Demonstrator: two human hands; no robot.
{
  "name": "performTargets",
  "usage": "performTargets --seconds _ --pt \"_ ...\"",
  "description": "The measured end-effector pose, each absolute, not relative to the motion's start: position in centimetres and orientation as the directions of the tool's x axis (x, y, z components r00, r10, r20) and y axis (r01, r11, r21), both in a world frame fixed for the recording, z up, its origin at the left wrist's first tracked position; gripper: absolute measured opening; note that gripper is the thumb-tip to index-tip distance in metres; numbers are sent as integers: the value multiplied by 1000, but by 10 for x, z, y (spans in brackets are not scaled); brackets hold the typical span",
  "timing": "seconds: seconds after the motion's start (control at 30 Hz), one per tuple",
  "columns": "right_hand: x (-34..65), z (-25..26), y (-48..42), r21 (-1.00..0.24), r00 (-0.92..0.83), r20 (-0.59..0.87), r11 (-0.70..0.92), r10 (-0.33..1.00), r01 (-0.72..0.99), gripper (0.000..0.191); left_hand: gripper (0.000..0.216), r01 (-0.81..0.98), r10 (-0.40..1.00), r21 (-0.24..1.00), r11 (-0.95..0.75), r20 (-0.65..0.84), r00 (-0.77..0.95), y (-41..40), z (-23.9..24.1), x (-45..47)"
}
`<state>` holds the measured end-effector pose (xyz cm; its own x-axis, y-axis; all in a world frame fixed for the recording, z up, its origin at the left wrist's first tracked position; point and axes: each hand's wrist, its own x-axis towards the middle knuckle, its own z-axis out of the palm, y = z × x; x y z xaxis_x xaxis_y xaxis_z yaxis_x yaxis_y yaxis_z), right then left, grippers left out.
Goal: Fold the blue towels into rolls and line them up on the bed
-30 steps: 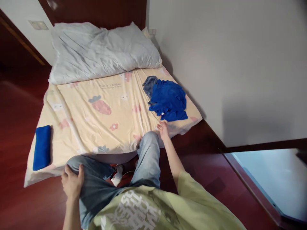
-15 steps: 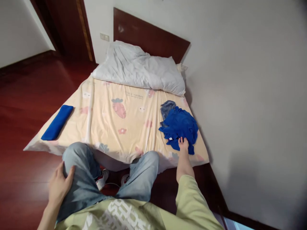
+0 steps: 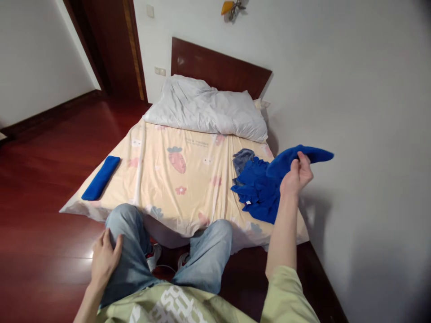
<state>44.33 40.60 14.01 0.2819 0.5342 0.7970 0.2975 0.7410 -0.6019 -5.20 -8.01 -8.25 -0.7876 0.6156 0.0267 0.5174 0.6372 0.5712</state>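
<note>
Bed (image 3: 153, 179), pile (image 3: 257, 184) left of the right hand (image 3: 299, 172), cloth (image 3: 281, 162) pinched between that hand's closed thumb and fingers.
So narrow a grip could let the cloth slip, or drag the pile if they are tangled. A folded cloth (image 3: 101, 178) lies beyond the left hand (image 3: 106, 258), which rests loosely spread on the leg (image 3: 133, 264), holding nothing visible. Where cloth and pile part is unclear; the right forearm (image 3: 283, 237) hides some pile; the tag (image 3: 248, 202) is unreadable.

From here I ct 1 L hand (image 3: 106, 256), 1 R hand (image 3: 296, 177), 1 folded blue cloth (image 3: 101, 178), 1 held blue cloth (image 3: 283, 160), 1 blue/grey heap (image 3: 258, 188) (pcs unclear), 1 bed (image 3: 198, 188), 2 shoes (image 3: 154, 257).
</note>
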Motion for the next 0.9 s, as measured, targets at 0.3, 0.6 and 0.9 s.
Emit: performTargets --seconds 0.3,0.6,0.9 --pt "235 139 156 -800 -100 591 598 800 54 33 46 504 910 863 35 181 -374 -43 32 11" --pt "139 77 20 -898 -245 193 71 950 -433 32 52 528 928 815 -240 352 -122 -13 55 -23" --pt "163 64 21 -929 -167 229 164 959 -332 25 49 394 936 897 -200 293 -193 -45 53 -19"
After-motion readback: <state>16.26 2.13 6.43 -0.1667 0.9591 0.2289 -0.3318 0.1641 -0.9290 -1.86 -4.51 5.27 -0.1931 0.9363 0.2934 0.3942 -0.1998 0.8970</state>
